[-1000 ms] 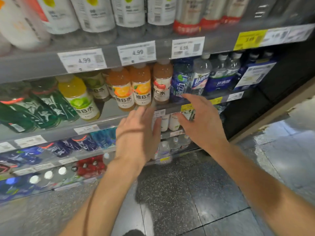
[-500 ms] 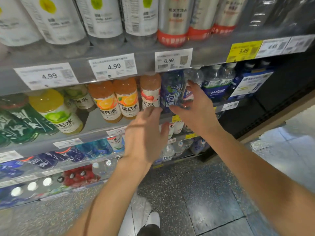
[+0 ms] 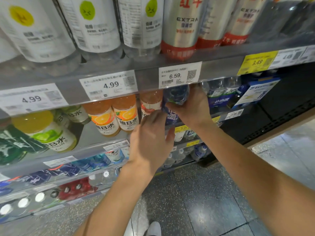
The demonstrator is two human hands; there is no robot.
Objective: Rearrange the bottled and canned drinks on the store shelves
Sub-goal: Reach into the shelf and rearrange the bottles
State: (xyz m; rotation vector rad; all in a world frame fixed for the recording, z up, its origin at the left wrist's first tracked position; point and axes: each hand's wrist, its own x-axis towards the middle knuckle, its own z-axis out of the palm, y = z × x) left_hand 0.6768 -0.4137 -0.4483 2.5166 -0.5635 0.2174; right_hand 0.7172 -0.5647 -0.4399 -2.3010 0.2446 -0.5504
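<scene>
Grey shelf (image 3: 219,68) with price tags, speckled dark floor (image 3: 196,201), right hand (image 3: 192,106) gripping blue bottle (image 3: 175,96), left hand (image 3: 150,142) loosely spread.

Dark blue-labelled bottle (image 3: 176,97) upright on the middle shelf, gripped near its top, beside peach-coloured bottle (image 3: 150,103), two orange bottles (image 3: 114,114) further left

The blue bottle (image 3: 176,96) has its cap hidden behind the shelf edge (image 3: 150,77), and the right hand (image 3: 190,106) covers its side. The left hand (image 3: 150,142) hides the red-labelled bottle (image 3: 150,103) lower down. The 3.49 tag (image 3: 256,62) is blurred.
</scene>
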